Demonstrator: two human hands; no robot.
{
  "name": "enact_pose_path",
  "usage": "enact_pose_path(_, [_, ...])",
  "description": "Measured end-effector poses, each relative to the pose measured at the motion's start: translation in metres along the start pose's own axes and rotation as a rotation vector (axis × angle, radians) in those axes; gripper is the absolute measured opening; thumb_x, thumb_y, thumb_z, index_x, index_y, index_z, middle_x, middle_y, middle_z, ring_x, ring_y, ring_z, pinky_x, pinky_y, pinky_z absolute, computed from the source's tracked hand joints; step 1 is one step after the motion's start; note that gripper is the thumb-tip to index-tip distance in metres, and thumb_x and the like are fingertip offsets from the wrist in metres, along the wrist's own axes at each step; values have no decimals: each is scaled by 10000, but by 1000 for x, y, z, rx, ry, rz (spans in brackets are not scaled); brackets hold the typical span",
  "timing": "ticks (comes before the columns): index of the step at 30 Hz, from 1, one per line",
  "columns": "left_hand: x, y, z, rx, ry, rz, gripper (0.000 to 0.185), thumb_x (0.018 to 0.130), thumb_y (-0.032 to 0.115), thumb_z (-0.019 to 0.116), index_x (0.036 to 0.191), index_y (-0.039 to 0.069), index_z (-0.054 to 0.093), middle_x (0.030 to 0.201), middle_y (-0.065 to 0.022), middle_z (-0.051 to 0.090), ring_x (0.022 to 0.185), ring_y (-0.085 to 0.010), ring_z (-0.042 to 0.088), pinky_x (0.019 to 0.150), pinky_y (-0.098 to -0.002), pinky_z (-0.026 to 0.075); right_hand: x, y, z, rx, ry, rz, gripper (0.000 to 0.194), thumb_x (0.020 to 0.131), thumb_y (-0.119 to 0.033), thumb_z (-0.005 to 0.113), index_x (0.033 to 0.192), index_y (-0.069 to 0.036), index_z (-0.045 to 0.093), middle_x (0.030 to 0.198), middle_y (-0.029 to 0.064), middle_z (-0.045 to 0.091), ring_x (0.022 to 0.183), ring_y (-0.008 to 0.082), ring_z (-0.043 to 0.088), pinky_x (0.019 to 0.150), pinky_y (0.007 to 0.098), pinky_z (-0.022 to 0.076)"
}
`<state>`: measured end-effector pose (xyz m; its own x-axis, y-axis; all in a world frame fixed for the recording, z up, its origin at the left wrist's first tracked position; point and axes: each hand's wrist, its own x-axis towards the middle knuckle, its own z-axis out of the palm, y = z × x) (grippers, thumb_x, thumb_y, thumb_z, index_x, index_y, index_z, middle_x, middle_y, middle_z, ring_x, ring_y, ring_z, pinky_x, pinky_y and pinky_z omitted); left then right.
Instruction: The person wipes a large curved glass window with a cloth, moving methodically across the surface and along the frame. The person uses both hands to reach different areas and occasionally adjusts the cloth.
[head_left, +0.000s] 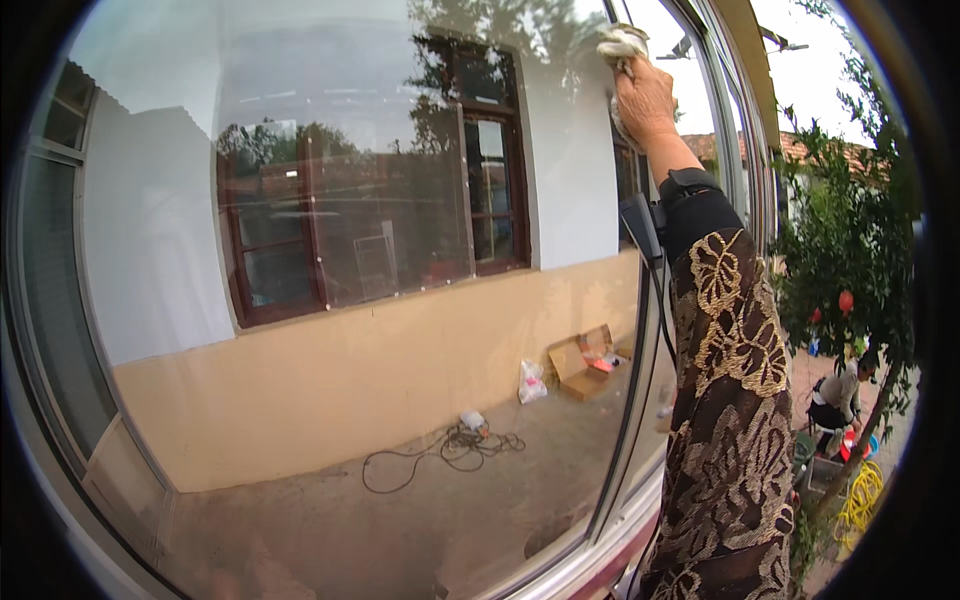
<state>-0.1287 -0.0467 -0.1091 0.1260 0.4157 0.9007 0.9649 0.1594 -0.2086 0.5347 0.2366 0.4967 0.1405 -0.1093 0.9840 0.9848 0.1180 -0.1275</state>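
A large window pane in a metal frame fills most of the head view. My right hand, at the end of a raised arm in a dark lace sleeve, grips a whitish cloth against the glass near the upper right edge of the pane. Part of the cloth hangs below the fingers, between hand and glass. A small black device with a cable is strapped at the wrist. My left hand is out of view.
Behind the glass lie a coiled cable, a white plastic bag and an open cardboard box. Outside on the right stand a tree with red fruit, a yellow hose and a person bent over basins.
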Motion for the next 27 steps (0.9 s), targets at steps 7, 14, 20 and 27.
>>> enact_pose_path(7, [12,-3,-7,-35,-62,84,359,908,197,600,1262,203,655,1556,-339,27,1404,-572,74,1055,-742,131,-112,20,-25,282,193,-425,201,869,-27,443,959,-26,623,898,212,625,845,407,586,770,441,459])
enact_pose_path(14, [23,-14,-10,137,-114,314,296,915,257,607,1189,202,704,1548,-356,5,1399,-581,59,1032,-746,136,-266,30,-47,92,162,-311,273,854,-132,557,1107,-137,661,1119,68,656,1141,316,508,993,425,358])
enact_pose_path(20, [29,-13,-9,27,15,353,273,920,277,601,1156,208,719,1536,-376,53,1396,-586,88,1034,-739,150,-440,41,-75,129,33,-31,372,800,-20,553,1168,-24,607,1252,171,570,1209,403,431,1065,444,303])
enact_pose_path(27, [38,-4,-11,21,56,388,269,911,191,602,1158,168,708,1515,-380,110,1415,-541,98,1057,-729,154,-679,14,-120,107,-120,524,393,867,-55,519,1254,-20,578,1354,217,500,1275,435,376,1108,494,254])
